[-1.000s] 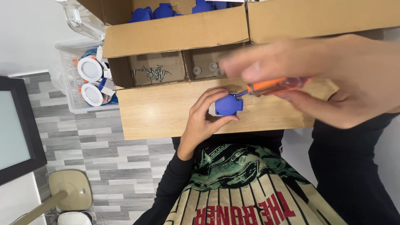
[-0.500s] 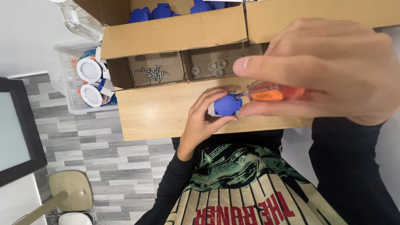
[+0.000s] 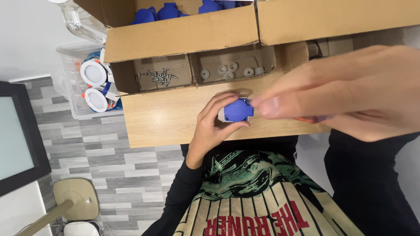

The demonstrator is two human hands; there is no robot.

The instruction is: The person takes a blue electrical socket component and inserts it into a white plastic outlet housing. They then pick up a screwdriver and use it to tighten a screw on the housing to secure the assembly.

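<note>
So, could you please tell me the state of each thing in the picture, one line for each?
Left hand: grips the blue plug part.
Blue plug part: held over the wooden table.
Right hand: close to the camera, blurred, holds an orange tool.
Large cardboard box: open, blue parts inside.
Screw tray: holds loose screws.
Washer tray: holds a few grey rings.

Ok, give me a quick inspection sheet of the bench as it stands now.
Surface: wooden tabletop, bare near its edge.
Job's things: blue part; orange-handled tool, mostly hidden.
Clutter: cardboard box with more blue pieces; screws; grey rings; clear bin of white round fittings.
Hands: left hand fingers grip the blue part; right hand, blurred, holds the tool at it.
Cables: nothing seen.
Surroundings: grey plank floor, dark-framed panel.
</note>
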